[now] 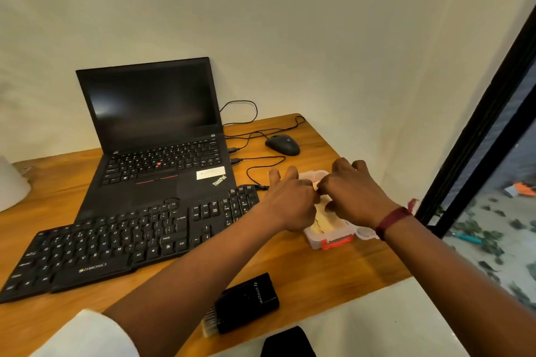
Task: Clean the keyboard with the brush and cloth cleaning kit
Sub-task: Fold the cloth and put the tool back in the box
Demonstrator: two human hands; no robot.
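A black Zebronics keyboard (116, 243) lies on the wooden desk (290, 266) in front of the laptop. To its right stands a small clear plastic box (329, 242) with a red latch, and a cream cloth (322, 223) lies inside it. My left hand (290, 203) and my right hand (355, 194) hover over the box, fingertips meeting and pinching a fold of the cloth. Both hands cover most of the box. A black brush (246, 301) with pale bristles lies near the desk's front edge, untouched.
An open black laptop (156, 136) with a dark screen stands behind the keyboard. A black mouse (282, 144) and loose cables (261, 159) lie at the back right. A white object (11, 185) sits at the far left. A window frame (475, 136) runs along the right.
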